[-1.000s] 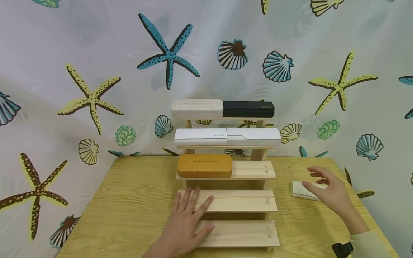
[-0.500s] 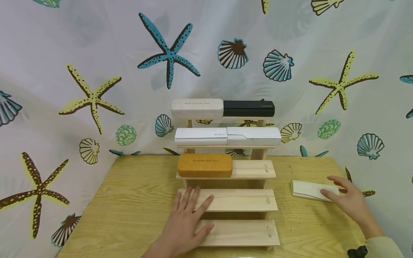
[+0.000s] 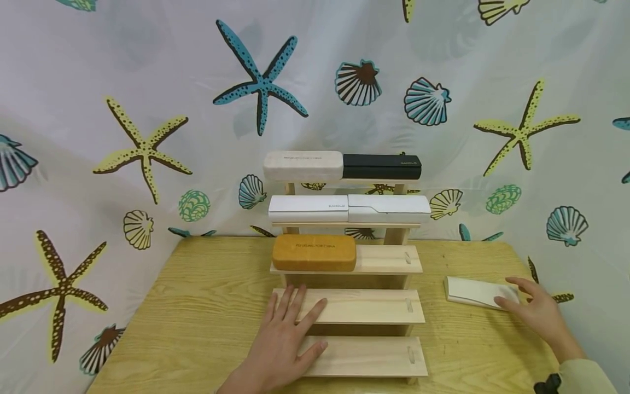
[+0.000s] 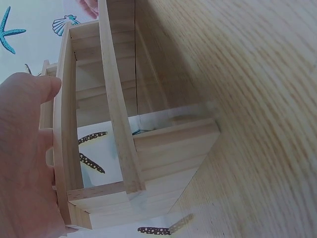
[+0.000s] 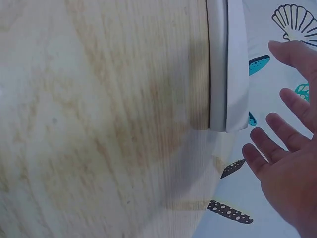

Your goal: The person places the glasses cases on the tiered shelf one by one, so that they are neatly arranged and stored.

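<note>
My left hand (image 3: 281,347) rests with spread fingers on the left side of the two lowest steps of a tiered wooden rack (image 3: 374,357). In the left wrist view its thumb (image 4: 47,89) lies by the rack's edge. A slim white case (image 3: 472,291) with a flap lies on the table to the right of the rack. Over the case's right end hovers my right hand (image 3: 538,316), thumb and fingers apart and loosely bent. The right wrist view shows a gap between those fingers and the white case (image 5: 229,69).
An orange case (image 3: 314,253) sits on the rack's third step. Two white cases (image 3: 307,209) fill the step above. A pale case (image 3: 302,166) and a black case (image 3: 381,167) share the top. Patterned cloth (image 3: 325,126) stands behind the wooden table (image 3: 197,317).
My right hand has moved to the right along the white case, from its middle to its right end, and slightly lower. My left hand has stayed on the rack.
</note>
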A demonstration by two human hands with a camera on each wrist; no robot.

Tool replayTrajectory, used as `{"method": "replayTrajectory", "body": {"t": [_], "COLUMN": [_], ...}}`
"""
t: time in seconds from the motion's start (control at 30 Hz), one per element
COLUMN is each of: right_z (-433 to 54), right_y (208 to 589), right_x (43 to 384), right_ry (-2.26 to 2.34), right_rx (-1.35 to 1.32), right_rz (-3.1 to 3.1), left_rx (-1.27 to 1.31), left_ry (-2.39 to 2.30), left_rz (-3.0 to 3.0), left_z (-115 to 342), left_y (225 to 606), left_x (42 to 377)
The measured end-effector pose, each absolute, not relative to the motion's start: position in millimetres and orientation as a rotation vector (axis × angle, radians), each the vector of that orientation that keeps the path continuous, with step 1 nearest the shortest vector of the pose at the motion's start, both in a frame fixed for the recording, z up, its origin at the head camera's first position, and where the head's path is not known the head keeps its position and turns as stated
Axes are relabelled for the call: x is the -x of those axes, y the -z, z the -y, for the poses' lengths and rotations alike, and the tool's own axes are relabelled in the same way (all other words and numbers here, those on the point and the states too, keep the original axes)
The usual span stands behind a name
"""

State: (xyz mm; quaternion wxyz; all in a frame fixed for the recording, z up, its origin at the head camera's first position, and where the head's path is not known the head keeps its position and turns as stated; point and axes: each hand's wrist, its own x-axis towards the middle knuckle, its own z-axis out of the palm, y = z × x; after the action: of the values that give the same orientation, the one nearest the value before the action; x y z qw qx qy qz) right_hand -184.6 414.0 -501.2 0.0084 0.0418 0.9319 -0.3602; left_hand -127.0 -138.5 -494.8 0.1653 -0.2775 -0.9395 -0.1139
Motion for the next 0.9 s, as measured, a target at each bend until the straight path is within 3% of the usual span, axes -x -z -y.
{"method": "replayTrajectory", "body": {"t": [0.9], "right_z": [-420], "right_y": [527], "right_x": [197], "right_ry": [0.966], "right_rx": [-0.047], "right_rz": [-2.931], "left_rx": [0.788], "left_ry": [0.310], "left_rz": [2.700], "left_z": [139], "left_y": [493], "left_x": [126]}}
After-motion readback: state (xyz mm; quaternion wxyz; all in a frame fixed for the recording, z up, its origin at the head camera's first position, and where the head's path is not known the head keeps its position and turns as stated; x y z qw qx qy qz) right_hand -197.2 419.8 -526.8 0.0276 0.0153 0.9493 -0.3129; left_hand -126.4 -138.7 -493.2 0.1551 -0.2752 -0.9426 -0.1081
